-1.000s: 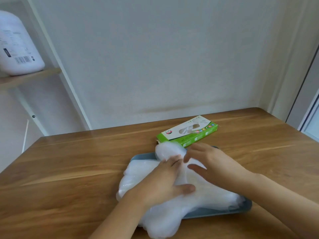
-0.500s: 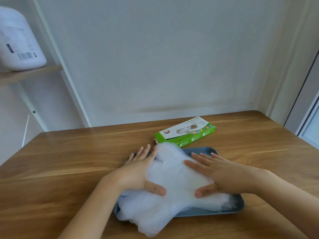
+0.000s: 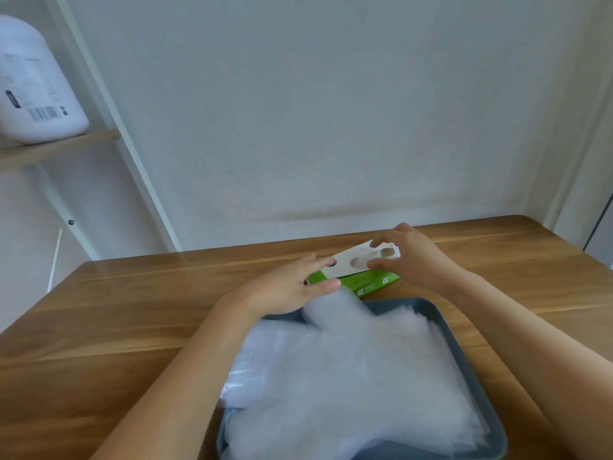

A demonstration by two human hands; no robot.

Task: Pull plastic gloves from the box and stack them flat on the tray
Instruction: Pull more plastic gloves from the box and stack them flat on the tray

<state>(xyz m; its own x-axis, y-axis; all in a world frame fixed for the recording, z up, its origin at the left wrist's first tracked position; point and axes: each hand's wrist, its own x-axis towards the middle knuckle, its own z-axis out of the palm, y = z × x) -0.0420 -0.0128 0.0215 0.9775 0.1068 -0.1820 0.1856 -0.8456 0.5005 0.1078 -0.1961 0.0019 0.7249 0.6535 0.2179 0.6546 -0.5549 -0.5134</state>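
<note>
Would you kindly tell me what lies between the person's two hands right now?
The box lies there, with the left hand at its left end and the right hand over its opening; the head view shows it.
</note>
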